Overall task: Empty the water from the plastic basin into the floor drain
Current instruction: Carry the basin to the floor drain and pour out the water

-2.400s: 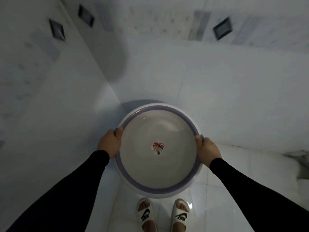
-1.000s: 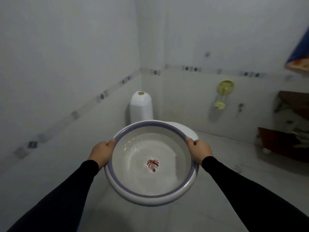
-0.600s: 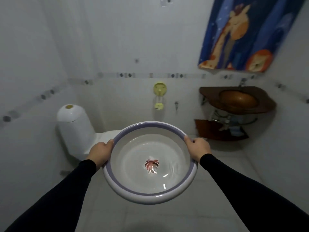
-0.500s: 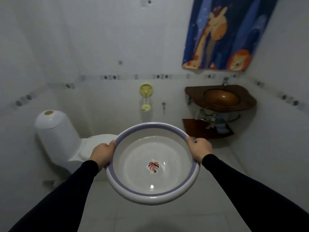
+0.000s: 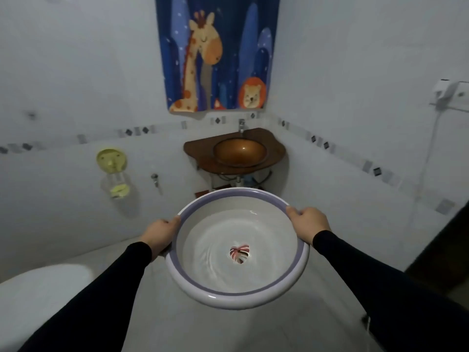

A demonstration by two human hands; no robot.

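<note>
I hold a round white plastic basin (image 5: 203, 295) with a purple rim band in front of me, roughly level, above the floor. Shallow rippling water covers its bottom, over a pink leaf print (image 5: 239, 254). My left hand (image 5: 160, 235) grips the left rim and my right hand (image 5: 308, 226) grips the right rim. No floor drain is visible; the floor beneath the basin is hidden.
A brown corner sink (image 5: 239, 152) with a tap stands ahead. Above it hangs a blue giraffe-and-lion curtain (image 5: 215, 54). A yellow holder (image 5: 111, 161) is on the left wall. The white toilet (image 5: 43, 288) is at lower left; a dark doorway (image 5: 446, 250) is at right.
The view has swung right from a tiled corner past the toilet to face the corner sink. The basin stays held in both hands, and its water now ripples.
</note>
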